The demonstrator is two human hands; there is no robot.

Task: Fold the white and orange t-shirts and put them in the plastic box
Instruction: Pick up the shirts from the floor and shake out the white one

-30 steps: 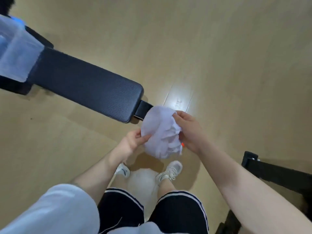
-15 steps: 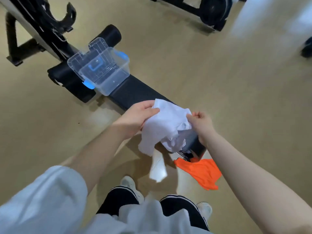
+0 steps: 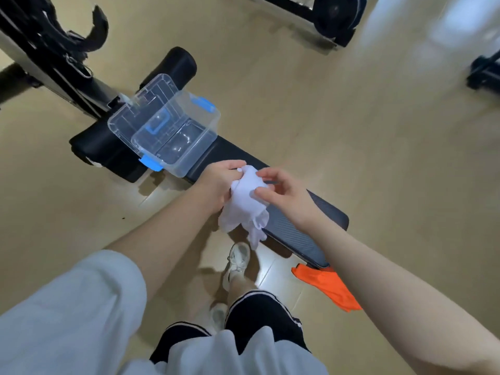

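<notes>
A crumpled white t-shirt (image 3: 247,209) hangs bunched between my hands over the black padded bench (image 3: 295,228). My left hand (image 3: 219,182) grips its upper edge. My right hand (image 3: 281,193) touches it with thumb and fingertips, the other fingers spread. An orange t-shirt (image 3: 327,286) lies partly on the floor at the bench's near end, half hidden by my right forearm. The clear plastic box (image 3: 184,136) with blue latches stands on the bench beyond my hands, with its lid (image 3: 138,115) propped behind it.
Black exercise-machine frames (image 3: 54,50) stand at the far left, more equipment (image 3: 332,14) at the top right. A black roller pad (image 3: 176,66) lies behind the box. My feet in white shoes (image 3: 238,258) stand on the tan floor by the bench.
The view has tilted further up the bench. My hands carried the white t-shirt up over the bench toward the box, and the shirt is bunched tighter.
</notes>
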